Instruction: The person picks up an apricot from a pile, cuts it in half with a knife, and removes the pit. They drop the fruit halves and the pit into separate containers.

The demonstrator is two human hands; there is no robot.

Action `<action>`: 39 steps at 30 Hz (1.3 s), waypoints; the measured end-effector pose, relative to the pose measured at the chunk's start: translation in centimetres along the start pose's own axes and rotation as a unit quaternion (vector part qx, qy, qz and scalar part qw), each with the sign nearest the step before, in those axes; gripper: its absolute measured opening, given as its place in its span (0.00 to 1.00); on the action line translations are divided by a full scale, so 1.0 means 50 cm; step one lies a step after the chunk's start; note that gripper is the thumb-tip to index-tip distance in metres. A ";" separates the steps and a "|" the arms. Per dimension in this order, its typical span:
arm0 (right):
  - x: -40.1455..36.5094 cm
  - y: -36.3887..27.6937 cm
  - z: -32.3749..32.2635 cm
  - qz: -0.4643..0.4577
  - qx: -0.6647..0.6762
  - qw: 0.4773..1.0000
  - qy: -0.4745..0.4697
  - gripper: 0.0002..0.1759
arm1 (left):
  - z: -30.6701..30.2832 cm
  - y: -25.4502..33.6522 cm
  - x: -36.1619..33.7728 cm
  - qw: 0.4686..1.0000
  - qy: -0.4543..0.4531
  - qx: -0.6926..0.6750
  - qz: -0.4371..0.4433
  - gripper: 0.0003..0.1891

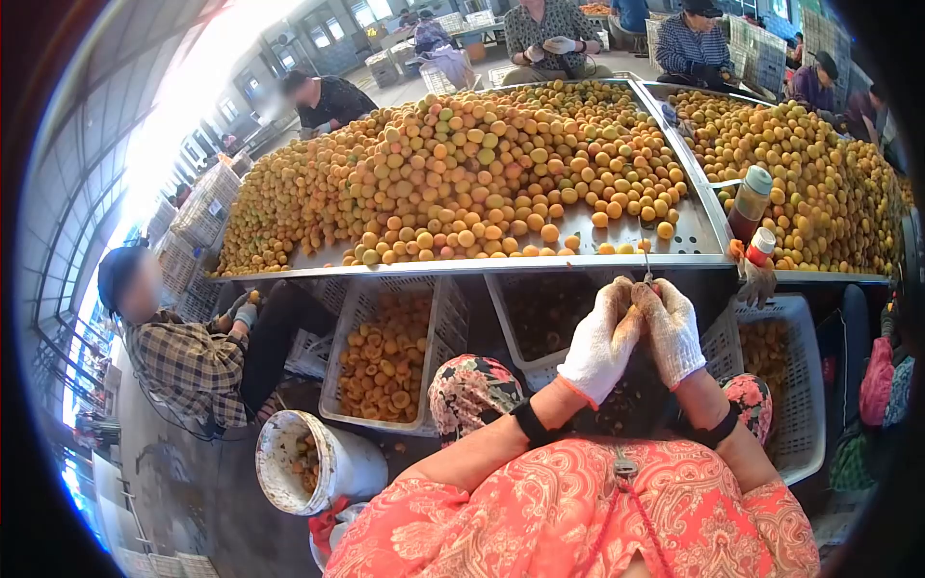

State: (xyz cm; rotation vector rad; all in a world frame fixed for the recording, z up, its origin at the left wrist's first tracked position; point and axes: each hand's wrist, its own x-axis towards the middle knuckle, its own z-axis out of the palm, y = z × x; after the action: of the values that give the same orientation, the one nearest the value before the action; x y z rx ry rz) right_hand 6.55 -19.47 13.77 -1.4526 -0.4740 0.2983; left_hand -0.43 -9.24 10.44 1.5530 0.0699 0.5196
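My left hand (599, 344) and my right hand (673, 331) wear white knitted gloves, stained brown at the fingers. Both are closed, with fingertips meeting in front of the metal sorting table's near edge (540, 262). A thin metal-looking piece (647, 260) sticks up at the fingertips; I cannot tell what else the fingers grip. Beyond them, a large heap of orange-yellow apricots (434, 164) covers much of the table. A few loose apricots (665, 230) lie close to the edge.
Below the table stand a crate of halved apricots (332, 385), a dark-filled crate (493, 308) and another crate (805, 424) at right. A white bucket (356, 472) is lower left. Bottles (750, 204) stand by the divider. A seated person (188, 366) works at left; others sit across.
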 end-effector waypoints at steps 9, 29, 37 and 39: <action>-0.010 -0.014 0.021 -0.112 -0.078 0.989 0.060 0.14 | 0.002 0.063 -0.004 0.912 -0.034 -0.290 -0.290 0.09; 0.017 0.032 0.008 -0.074 0.031 0.996 0.037 0.11 | 0.031 -0.034 0.002 0.997 0.031 -0.055 0.050 0.19; -0.003 0.012 0.003 -0.061 -0.001 0.998 0.031 0.10 | -0.007 -0.016 -0.007 0.987 -0.006 -0.081 -0.142 0.14; -0.003 0.012 0.009 -0.044 0.023 0.998 0.048 0.11 | 0.010 -0.019 -0.007 0.971 -0.015 -0.203 -0.125 0.14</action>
State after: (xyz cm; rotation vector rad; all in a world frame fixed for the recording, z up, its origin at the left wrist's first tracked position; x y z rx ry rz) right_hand 6.26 -19.09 13.19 -1.3900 -0.4495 0.1667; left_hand -0.31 -9.78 9.46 1.1316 0.1266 0.2861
